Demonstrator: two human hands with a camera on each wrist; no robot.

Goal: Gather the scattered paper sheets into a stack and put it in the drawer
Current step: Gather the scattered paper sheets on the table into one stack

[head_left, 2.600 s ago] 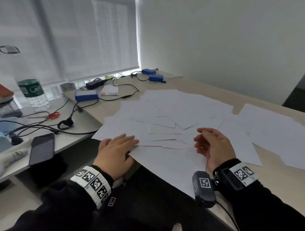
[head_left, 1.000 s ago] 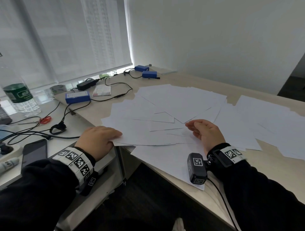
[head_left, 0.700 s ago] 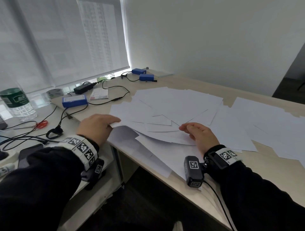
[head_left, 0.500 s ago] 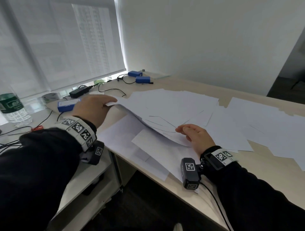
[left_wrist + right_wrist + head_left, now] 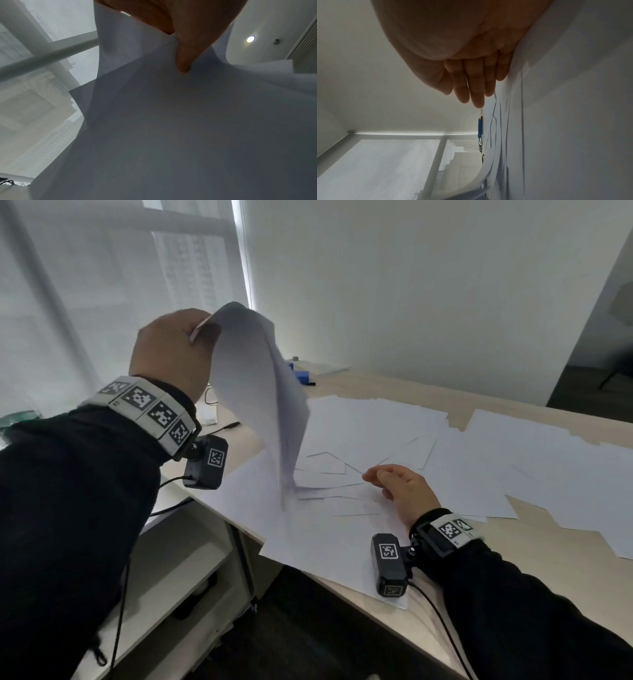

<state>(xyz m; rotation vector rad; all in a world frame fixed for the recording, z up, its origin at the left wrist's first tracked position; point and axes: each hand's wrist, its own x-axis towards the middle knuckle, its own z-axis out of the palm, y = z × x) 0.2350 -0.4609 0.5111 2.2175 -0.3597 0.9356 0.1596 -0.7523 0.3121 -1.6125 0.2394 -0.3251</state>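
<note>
Several white paper sheets (image 5: 370,436) lie scattered and overlapping across the wooden desk (image 5: 383,386). My left hand (image 5: 171,350) is raised high at the left and pinches the edge of a few lifted sheets (image 5: 260,392), which curl down to the desk; in the left wrist view the thumb (image 5: 187,54) presses on those sheets (image 5: 171,121). My right hand (image 5: 400,487) rests on edge on the sheets near the desk's front, fingers straight and together, as the right wrist view shows with the hand (image 5: 471,86) beside the papers (image 5: 556,108). No drawer is plainly in view.
Blue boxes (image 5: 301,376) with cables sit at the desk's far left corner. A lower white side unit (image 5: 178,546) stands left of the desk. A window with blinds fills the left, a white wall (image 5: 411,285) the back. More sheets (image 5: 555,474) spread to the right.
My left hand took hold of the left edge of a bunch of sheets and lifted them high off the desk. The right hand stayed on the papers near the front.
</note>
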